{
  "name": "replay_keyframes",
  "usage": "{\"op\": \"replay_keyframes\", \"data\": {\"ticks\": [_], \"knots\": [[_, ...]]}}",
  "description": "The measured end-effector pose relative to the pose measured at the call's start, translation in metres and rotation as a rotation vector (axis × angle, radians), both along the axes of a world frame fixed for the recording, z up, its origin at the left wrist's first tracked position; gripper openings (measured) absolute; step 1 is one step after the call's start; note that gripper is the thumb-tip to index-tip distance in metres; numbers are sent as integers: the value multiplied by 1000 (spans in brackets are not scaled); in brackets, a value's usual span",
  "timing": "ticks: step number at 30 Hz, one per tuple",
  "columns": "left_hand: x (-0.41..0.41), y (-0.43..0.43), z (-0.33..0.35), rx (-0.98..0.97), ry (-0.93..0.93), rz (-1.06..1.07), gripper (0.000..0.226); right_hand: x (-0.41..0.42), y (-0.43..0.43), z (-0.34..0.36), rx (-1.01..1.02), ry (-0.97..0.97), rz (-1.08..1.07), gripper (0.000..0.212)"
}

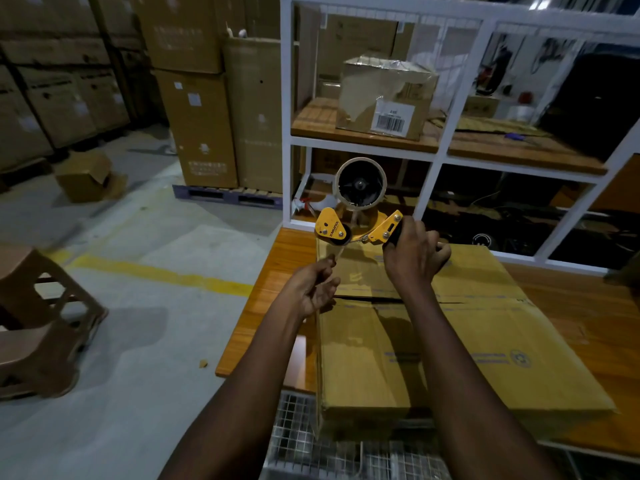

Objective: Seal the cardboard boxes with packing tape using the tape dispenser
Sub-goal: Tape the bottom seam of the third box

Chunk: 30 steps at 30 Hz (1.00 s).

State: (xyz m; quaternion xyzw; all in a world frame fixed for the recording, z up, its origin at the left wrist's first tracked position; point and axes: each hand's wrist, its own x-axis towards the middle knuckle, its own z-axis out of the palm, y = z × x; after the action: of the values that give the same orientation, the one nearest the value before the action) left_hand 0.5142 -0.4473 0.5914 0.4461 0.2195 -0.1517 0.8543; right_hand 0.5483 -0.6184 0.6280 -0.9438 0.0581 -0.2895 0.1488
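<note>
Right grip wraps dispenser; left grip pinches tape just below it. Tape may twist, self-stick before box beneath.

wooden table, cardboard box on it
</note>
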Motion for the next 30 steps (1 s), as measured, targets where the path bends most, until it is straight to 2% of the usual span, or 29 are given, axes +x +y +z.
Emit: {"op": "replay_keyframes", "data": {"ticks": [3, 6, 9, 17, 23, 30], "knots": [[2, 2, -3, 185, -64, 36, 13, -1, -3, -5, 3, 33, -7, 28], [4, 7, -4, 268, -117, 58, 9, -1, -8, -17, -11, 40, 0, 26], [1, 23, -11, 439, -141, 80, 15, 2, -20, -28, 8, 47, -43, 25], [0, 50, -44, 830, -289, -69, 21, 0, -26, -56, 17, 155, -20, 46], [9, 48, -66, 933, -359, -100, 30, 5, -35, -68, 19, 169, -3, 53], [10, 34, -104, 1095, -366, -75, 32, -3, -45, -93, -75, 63, 72, 41]]}}
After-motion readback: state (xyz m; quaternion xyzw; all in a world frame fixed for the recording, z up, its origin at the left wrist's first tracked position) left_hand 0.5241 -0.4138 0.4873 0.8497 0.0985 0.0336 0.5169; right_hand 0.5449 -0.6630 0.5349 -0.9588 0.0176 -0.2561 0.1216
